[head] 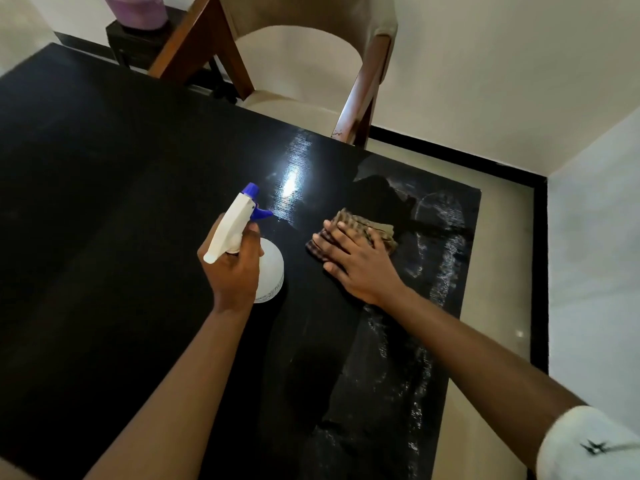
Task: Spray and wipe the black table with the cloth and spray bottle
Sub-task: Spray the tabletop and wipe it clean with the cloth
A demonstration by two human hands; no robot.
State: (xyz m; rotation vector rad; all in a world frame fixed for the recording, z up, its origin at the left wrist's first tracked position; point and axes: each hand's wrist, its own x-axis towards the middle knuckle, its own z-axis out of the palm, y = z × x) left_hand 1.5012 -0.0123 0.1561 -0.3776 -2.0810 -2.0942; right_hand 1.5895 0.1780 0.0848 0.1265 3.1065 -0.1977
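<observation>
Nearest to us, a white fabric sleeve cuff [585, 445] is showing at the lower right, and two bare forearms are reaching out from it and from the lower left over the glossy black rectangular table [104, 202]. The table top is filling most of what we are seeing. Its right part is carrying pale wet streaks [446, 251] that are running from the near edge toward the far right corner, and a bright patch of glare [291, 181] is shining near the middle of the far side. Beyond the far edge a beige upholstered armchair with dark wooden legs [304, 64] is standing close against the table. To its left a translucent purple plastic container [138, 8] is sitting on a small dark stand [135, 46]. Pale polished floor tiles [498, 209] with a black border strip [450, 157] are running along cream walls [519, 64].

The left hand [232, 268] is gripping the neck of a white plastic spray bottle with a blue nozzle and trigger [239, 216], fingers curled round it. The spray bottle is tilting, its nozzle pointing toward the far side, and we cannot tell whether its base is touching the top. Just beside it, the right hand [360, 261] is lying flat with straight fingers, pressing on a folded brown-and-tan checked cloth [367, 225] that is resting on the table by the edge of the wet area
</observation>
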